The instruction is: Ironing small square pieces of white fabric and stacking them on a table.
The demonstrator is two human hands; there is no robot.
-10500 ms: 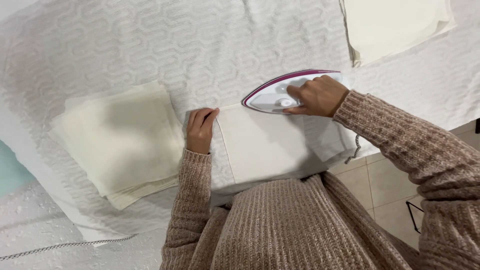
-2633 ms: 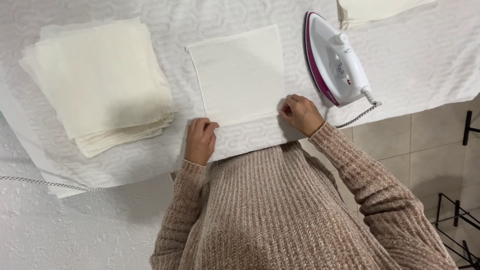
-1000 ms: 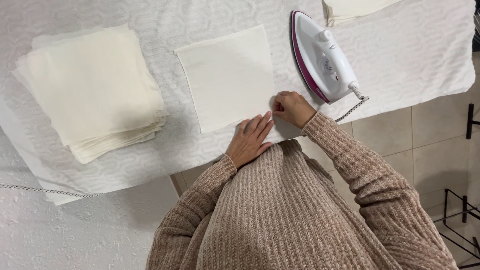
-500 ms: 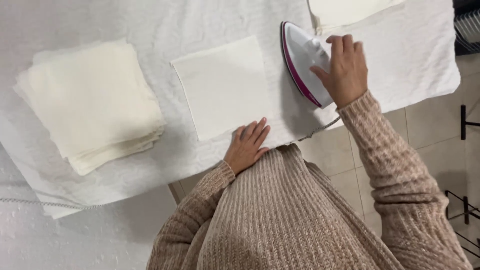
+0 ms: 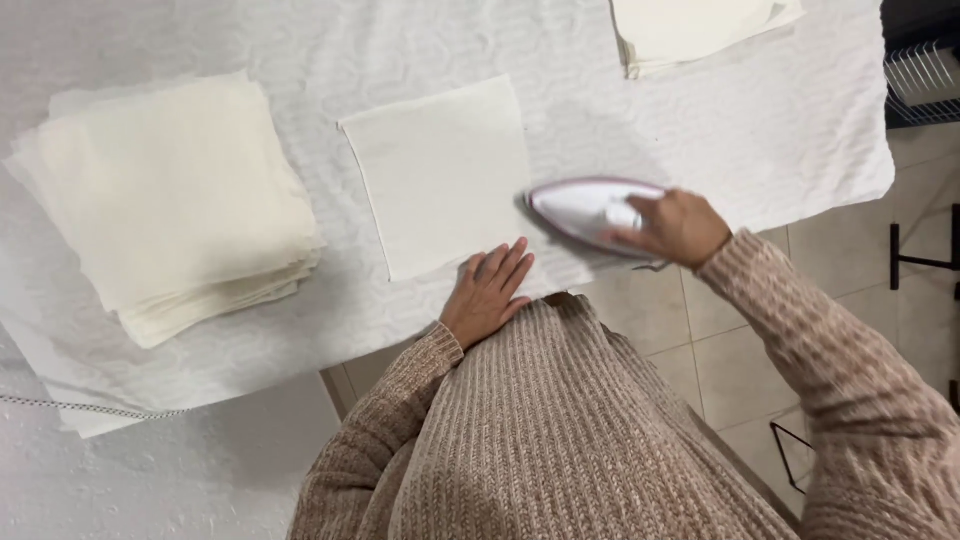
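Note:
A single cream cloth square (image 5: 440, 175) lies flat on the white textured ironing cover (image 5: 700, 130). My left hand (image 5: 487, 291) rests open, fingers spread, on the cloth's near right corner. My right hand (image 5: 672, 226) grips the handle of a white iron with a purple rim (image 5: 582, 208). The iron sits soleplate down, its tip pointing left at the right edge of the cloth square.
A thick stack of cream cloth squares (image 5: 165, 195) sits at the left. A smaller folded pile (image 5: 700, 25) lies at the top right edge. A braided cord (image 5: 90, 408) runs at lower left. Tiled floor and a black metal rack (image 5: 925, 260) are at right.
My right hand took the iron from its standing spot, laid it flat and swung it down and left toward the cloth. My left hand stayed on the cloth's near corner.

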